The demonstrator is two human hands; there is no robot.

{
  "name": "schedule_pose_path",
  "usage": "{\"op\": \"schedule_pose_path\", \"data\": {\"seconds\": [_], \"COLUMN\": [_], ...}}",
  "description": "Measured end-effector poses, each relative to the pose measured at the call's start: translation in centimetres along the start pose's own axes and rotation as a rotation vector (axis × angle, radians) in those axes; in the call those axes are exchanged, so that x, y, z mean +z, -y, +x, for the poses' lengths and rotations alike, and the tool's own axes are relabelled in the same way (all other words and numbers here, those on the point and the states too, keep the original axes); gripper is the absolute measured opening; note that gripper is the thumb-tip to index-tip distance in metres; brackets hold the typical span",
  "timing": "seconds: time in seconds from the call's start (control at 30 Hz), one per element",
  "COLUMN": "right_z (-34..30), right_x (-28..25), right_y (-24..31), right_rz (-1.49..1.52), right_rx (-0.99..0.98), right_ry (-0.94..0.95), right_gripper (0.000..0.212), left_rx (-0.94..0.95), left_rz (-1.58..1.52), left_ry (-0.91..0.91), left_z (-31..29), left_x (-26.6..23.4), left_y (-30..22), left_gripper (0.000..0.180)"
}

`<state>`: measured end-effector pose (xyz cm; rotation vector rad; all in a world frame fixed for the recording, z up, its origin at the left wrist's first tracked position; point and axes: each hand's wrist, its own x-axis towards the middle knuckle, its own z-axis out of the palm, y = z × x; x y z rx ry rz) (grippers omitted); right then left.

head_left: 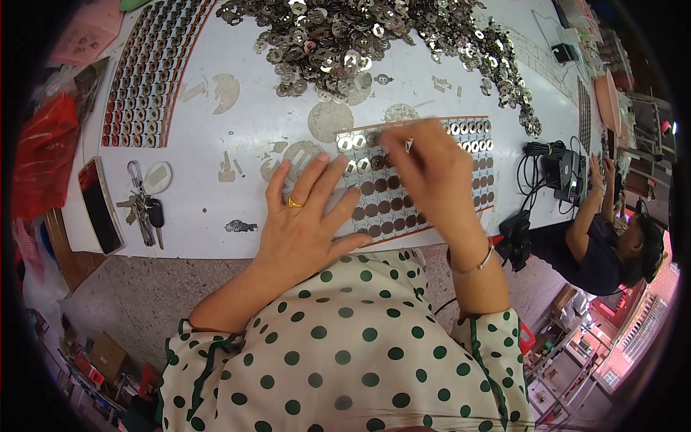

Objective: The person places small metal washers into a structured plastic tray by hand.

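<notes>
A thin panel (pixel 385 209) with rows of round dark spots and orange-brown edges lies on the white table before me. Bright metal discs (pixel 345 143) sit on spots in its upper rows; most lower spots show bare dark brown. My left hand (pixel 306 209) lies flat with fingers spread, its fingertips at the panel's left edge. Over the upper middle of the panel, my right hand (pixel 435 169) has its thumb and fingers pinched together close to the top row. Whatever is between those fingertips is hidden, and the hand covers part of the panel.
A large heap of loose metal discs (pixel 338 43) spreads along the far side. Another panel (pixel 147 79) filled with discs lies far left. Nearer left are a phone (pixel 102 207), keys (pixel 144 212) and a red bag (pixel 43 158). Black cables (pixel 533 173) and a co-worker (pixel 601 237) are right.
</notes>
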<state>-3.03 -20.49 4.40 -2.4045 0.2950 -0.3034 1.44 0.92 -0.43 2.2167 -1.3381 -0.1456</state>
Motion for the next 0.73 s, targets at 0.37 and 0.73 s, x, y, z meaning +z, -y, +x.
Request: {"op": "schedule_pose_path", "data": {"seconds": [0.37,0.73], "right_z": [5.9,0.4], "right_x": [0.7,-0.1], "right_y": [-5.3,-2.6], "right_rz": [-0.184,1.196], "right_rx": [-0.326,0.387], "right_ry": [-0.073,0.340], "right_gripper": [0.029,0.037], "left_rx": [-0.004,-0.088], "left_rz": [-0.025,-0.563], "left_ry": [0.009,-0.025], "left_z": [1.0,4.2], "left_x": [-0.4,-1.9], "left_y": [-0.4,2.1], "left_gripper": [0.064,0.060]}}
